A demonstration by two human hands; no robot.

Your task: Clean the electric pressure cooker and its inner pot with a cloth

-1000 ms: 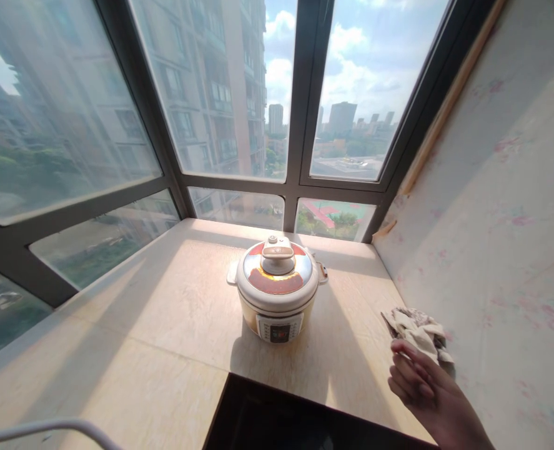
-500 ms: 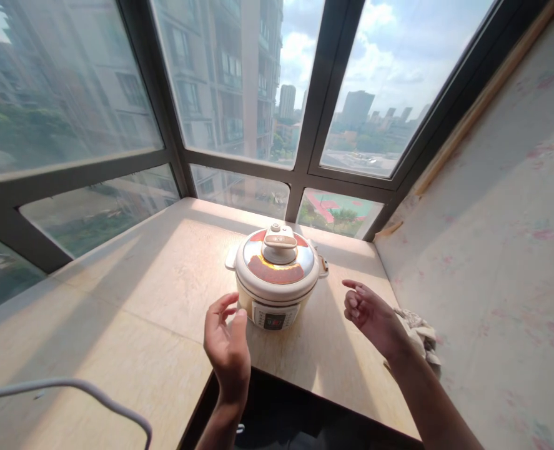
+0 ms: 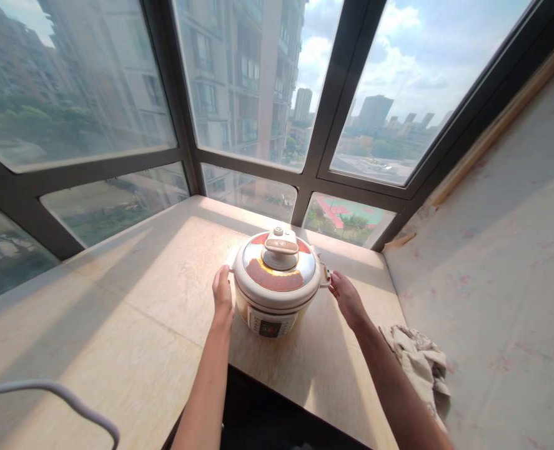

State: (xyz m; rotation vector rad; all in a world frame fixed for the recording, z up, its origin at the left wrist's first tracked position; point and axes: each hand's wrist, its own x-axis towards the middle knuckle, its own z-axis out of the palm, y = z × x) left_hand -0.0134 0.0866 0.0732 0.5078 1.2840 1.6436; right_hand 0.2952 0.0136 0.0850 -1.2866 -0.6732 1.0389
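A cream electric pressure cooker (image 3: 275, 290) with a red-and-steel lid and a knob on top stands on the beige stone counter (image 3: 131, 325) by the window. My left hand (image 3: 222, 294) is at its left side handle, fingers curled around it. On the opposite side my right hand (image 3: 345, 295) reaches the right handle, its fingertips at it. Both forearms stretch forward from the bottom of the view.
A crumpled beige cloth (image 3: 420, 362) lies on the counter at the right, against the papered wall (image 3: 501, 262). Dark-framed windows (image 3: 305, 181) close the far side. A black surface (image 3: 277, 419) sits below the counter's near edge. A white curved bar (image 3: 56, 400) crosses the lower left.
My right hand left the cloth, my left hand came into view, and both moved forward to the cooker's side handles. The view shifted a little closer.
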